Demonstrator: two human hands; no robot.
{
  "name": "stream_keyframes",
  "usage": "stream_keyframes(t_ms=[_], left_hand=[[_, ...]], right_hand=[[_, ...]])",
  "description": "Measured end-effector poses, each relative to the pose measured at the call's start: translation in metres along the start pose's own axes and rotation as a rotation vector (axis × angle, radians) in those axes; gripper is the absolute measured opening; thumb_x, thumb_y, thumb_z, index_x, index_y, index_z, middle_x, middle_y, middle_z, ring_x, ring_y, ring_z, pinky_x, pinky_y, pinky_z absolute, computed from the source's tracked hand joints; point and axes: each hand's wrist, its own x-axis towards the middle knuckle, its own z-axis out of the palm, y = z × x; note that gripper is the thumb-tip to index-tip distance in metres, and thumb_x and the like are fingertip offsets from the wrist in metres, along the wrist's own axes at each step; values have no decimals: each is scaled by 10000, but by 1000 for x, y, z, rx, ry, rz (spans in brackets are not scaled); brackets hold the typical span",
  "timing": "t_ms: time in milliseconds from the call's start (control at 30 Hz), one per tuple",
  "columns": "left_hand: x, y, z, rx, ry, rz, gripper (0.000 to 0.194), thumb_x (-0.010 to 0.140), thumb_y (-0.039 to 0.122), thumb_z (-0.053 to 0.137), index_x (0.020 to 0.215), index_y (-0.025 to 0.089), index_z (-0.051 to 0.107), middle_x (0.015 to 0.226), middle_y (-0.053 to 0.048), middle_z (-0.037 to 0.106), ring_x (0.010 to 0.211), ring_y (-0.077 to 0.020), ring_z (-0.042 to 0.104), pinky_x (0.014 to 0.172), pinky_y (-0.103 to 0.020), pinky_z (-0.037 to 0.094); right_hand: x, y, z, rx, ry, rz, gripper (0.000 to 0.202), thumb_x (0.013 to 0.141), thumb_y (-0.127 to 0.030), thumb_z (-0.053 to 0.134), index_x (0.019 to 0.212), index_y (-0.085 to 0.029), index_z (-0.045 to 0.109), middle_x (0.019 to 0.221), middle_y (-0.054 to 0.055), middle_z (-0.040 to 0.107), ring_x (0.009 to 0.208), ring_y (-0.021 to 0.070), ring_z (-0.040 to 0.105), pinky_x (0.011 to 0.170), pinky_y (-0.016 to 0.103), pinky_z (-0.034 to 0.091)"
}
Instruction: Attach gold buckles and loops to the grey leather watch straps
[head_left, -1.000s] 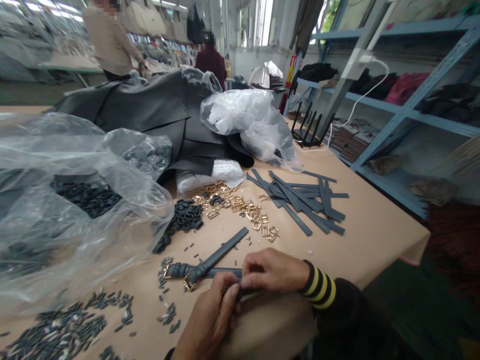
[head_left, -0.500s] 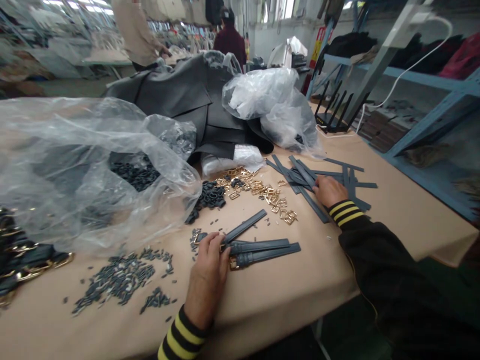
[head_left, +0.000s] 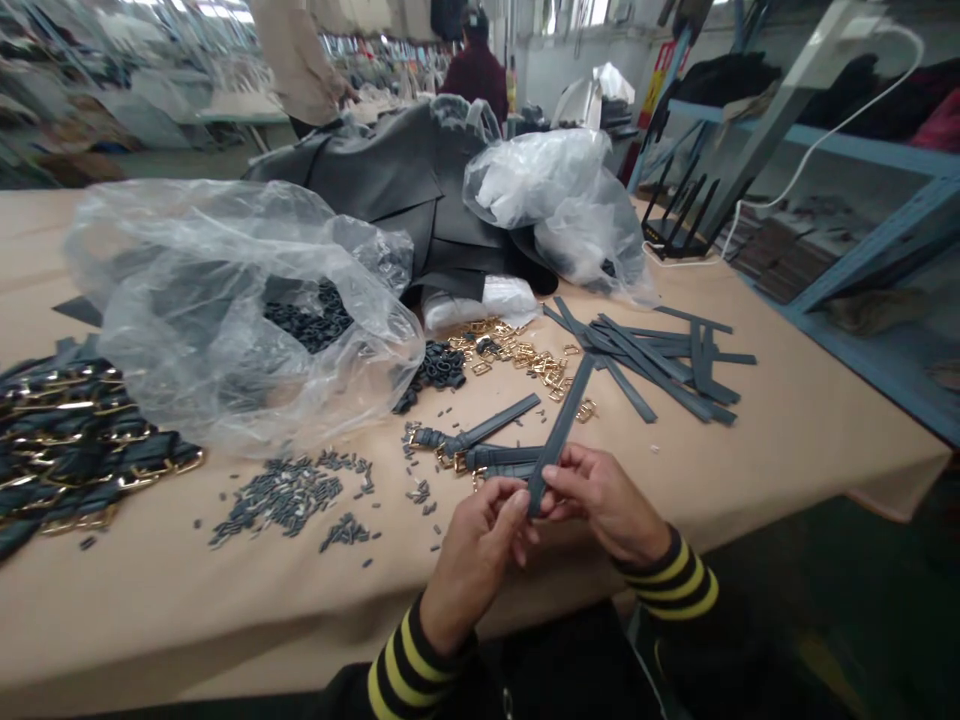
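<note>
A dark grey leather strap (head_left: 566, 415) slants up and away from me, held by its near end above the table's front edge. My right hand (head_left: 611, 505) pinches it between thumb and fingers. On its other side my left hand (head_left: 480, 550) closes thumb and fingertips on the same end. Just behind lie several straps with gold buckles (head_left: 499, 420), partly hidden by the held strap and my hands. Loose plain straps (head_left: 660, 365) are heaped to the right. Gold buckles (head_left: 525, 355) and black loops (head_left: 442, 365) lie in piles at the middle.
Small dark pieces (head_left: 281, 495) are scattered at the left front, beside buckled straps in a stack (head_left: 82, 440). A clear plastic bag (head_left: 180, 270) holds more black loops. Grey sheet material (head_left: 375, 180), another bag (head_left: 540, 180) and a router (head_left: 679, 235) stand behind. Two people are farther back.
My right hand has come from the loose strap heap to the front, bringing one strap. My left hand has left the buckled straps and moved right and nearer to meet it.
</note>
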Motion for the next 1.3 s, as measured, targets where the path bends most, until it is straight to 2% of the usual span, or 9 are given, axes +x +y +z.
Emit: stream_keyframes(t_ms=[167,367,467,567,700,833,1100,1200,1300], left_hand=[[0,-12,6,-244,40,-95,273,751,401,553,782,139,480,584,40,508,447,-64,460,388,-168,370],[-1,-18,-4,-172,91,-85,251,755,385,551,782,143,487,515,65,468,398,-48,404,378,-158,333],[-2,-18,-10,-97,68,-61,235,771,374,537,786,143,500,512,66,459,400,-47,398,379,-158,331],[-5,-17,-14,-58,44,-41,232,778,372,533,793,141,520,517,66,452,407,-49,404,385,-160,339],[-8,-17,-16,-58,102,-51,246,778,364,536,855,131,535,505,69,459,382,-48,416,377,-162,336],[-8,-22,-17,-118,160,-52,249,788,349,524,898,125,524,510,62,503,375,-52,449,390,-163,350],[-8,-23,-19,-99,151,-53,255,801,391,493,877,152,539,481,76,465,356,-44,407,347,-142,346],[-10,-18,-20,-112,130,-76,252,794,395,504,902,167,528,417,106,386,306,-33,307,296,-126,265],[-11,-14,-21,-176,83,-65,230,795,391,503,813,162,512,488,74,449,374,-47,389,348,-149,353]], right_hand=[[-16,31,21,55,103,-11,262,738,-389,614,774,-135,557,637,-6,573,546,87,547,482,183,451],[-34,11,6,-581,-46,-72,300,838,-370,469,690,-138,589,516,-2,543,480,108,502,485,222,403],[-39,-5,5,-847,177,-345,174,817,-310,508,811,-163,602,801,68,630,757,181,571,690,296,445],[-35,-8,7,-977,78,-445,160,771,-244,564,913,-176,596,992,93,611,957,230,530,842,365,394],[-24,10,10,-672,-225,-100,117,824,-248,482,828,-151,546,688,18,605,558,116,558,547,242,439],[-17,29,13,-321,-251,72,190,814,-317,507,824,-127,512,683,8,594,467,66,522,445,181,407],[-13,34,15,-229,-229,99,224,791,-354,543,806,-133,517,664,4,598,458,66,526,444,182,417],[-16,29,19,-337,-174,51,186,805,-325,521,776,-141,516,669,13,600,518,91,552,501,210,438],[-17,25,22,-501,-114,-81,152,805,-293,524,791,-147,566,715,23,606,642,122,563,598,233,439]])
